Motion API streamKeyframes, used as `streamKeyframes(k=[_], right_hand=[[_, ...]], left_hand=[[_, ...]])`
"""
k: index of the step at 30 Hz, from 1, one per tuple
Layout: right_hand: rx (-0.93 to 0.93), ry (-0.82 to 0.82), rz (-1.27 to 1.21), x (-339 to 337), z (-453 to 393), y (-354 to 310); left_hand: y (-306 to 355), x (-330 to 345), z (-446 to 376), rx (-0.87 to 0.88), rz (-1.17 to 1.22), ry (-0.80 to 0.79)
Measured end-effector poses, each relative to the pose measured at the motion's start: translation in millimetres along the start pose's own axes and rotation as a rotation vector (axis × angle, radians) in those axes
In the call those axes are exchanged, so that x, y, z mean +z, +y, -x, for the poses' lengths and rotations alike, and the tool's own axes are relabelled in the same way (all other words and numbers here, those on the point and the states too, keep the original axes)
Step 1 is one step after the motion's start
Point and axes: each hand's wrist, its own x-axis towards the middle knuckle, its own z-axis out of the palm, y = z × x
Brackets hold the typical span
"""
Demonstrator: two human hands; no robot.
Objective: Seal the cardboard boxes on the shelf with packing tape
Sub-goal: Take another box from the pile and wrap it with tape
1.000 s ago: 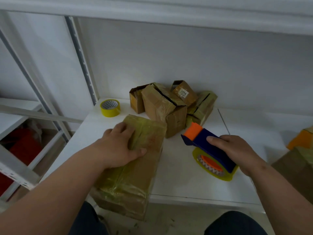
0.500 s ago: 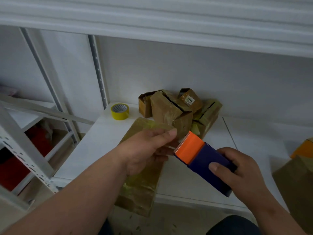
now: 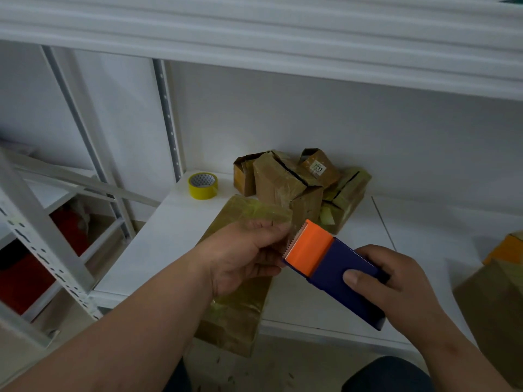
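Lifting off the box (image 3: 243,278), the left hand (image 3: 243,258) now pinches at the toothed edge of the tape dispenser (image 3: 334,267), which the right hand (image 3: 396,287) grips raised, so taping can begin.

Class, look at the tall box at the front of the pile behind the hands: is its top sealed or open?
Open: the tall box shows a dark gap running along its top between the flaps.

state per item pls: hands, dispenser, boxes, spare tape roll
left hand: fingers pinching at the dispenser's toothed edge
right hand: grips the dispenser body
tape dispenser: held up off the shelf
flat box: lying flat, taped over, overhanging the shelf edge
box pile: jumbled, some seams gaping
yellow tape roll: lying flat, untouched
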Motion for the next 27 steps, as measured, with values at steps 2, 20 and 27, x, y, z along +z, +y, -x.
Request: streamKeyframes(k=[2,20,27], right_hand=[[0.003,-0.022,0.017,0,-5,-2],[0.185,-0.213,-0.031,-46,-41,24],[0.327,-0.262,-0.031,-46,-66,33]], left_hand=[[1,3,-2,0.079,-0.085,0.098],[57,-96,-10,0.317,-0.086,0.613],[48,-115,-52,0.203,-0.162,0.589]])
